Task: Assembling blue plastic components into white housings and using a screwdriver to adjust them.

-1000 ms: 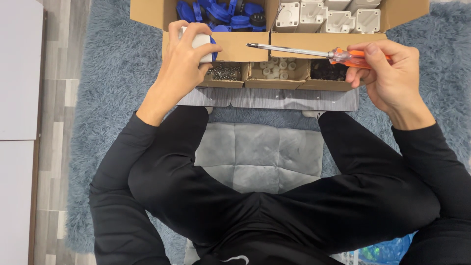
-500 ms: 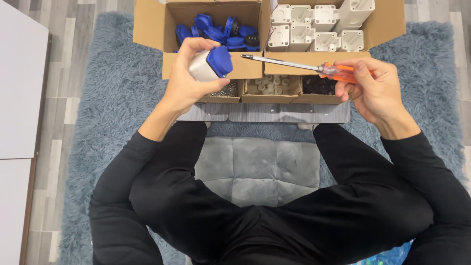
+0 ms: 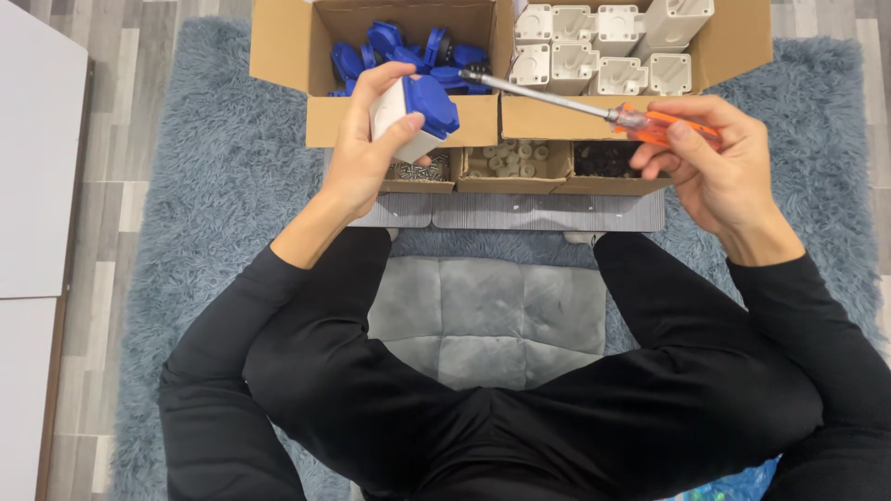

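— What's on the far left?

— A white panel [image 3: 37, 176] on the wood floor, then a shaggy blue-grey rug [image 3: 209, 186] under everything else.

— And the left hand [image 3: 367, 148]?

— Closed around a white block with a blue cap [image 3: 415, 116], held up just in front of a cardboard box of blue parts [image 3: 408, 46].

— Below that?

— Three small open trays [image 3: 515, 165] of screws and little fittings, resting on a grey ribbed strip [image 3: 520, 211]. A grey cushion [image 3: 487, 320] lies between the knees.

— Moving right?

— A second cardboard box [image 3: 742, 42] holds white square housings [image 3: 603, 46]. The right hand [image 3: 715, 162] grips the orange handle of a screwdriver [image 3: 594, 109]; its metal shaft slants left, the tip close to the blue cap, contact unclear.
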